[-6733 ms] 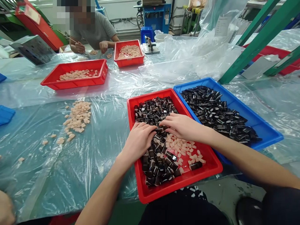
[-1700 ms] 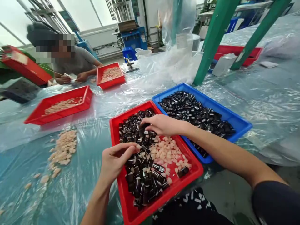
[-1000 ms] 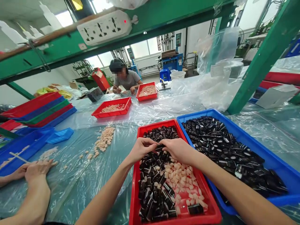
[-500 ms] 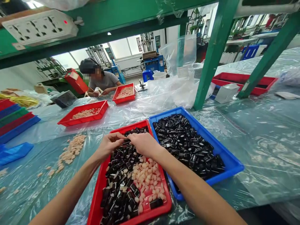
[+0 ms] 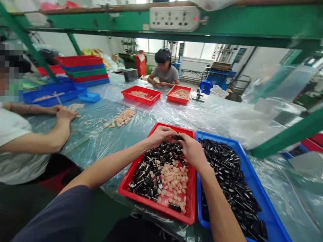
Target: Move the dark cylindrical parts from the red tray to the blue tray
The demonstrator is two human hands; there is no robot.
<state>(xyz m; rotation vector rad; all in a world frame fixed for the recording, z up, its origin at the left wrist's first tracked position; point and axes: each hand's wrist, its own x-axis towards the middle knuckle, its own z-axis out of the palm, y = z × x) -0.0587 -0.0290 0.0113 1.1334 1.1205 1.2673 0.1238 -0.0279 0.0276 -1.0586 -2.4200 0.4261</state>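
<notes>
A pale wall [image 5: 93, 43] with bright windows [image 5: 194, 50] runs along the back, and a blue machine [image 5: 219, 80] stands in front of it. My table [image 5: 96, 134] fills most of the view, its greenish top covered in clear, wrinkled plastic that throws back the light. A green frame [image 5: 121, 18] spans it overhead, with slanting legs at the sides. One co-worker in grey [image 5: 166, 75] sits across from me; another in a white top [image 5: 17, 141] is on my left, forearms on the table. On my right, crumpled clear plastic [image 5: 234, 124] lies heaped.

Nearest me are a blue tray [image 5: 271, 215] full of dark pieces [image 5: 232, 181] and, just to its left, a red tray [image 5: 153, 205]. A stack of coloured trays [image 5: 84, 69] stands at the far left, and two more red trays [image 5: 138, 99] sit near the person opposite. A white power strip [image 5: 174, 18] is fixed to the frame.

My left hand [image 5: 163, 134] and right hand [image 5: 191, 148] meet over the far end of my red tray, fingertips pinching one small dark piece [image 5: 178, 136] between them. Below, dark parts [image 5: 146, 174] lie mostly left, beige bits [image 5: 174, 176] right; more beige ones [image 5: 124, 117] lie loose on the plastic.
</notes>
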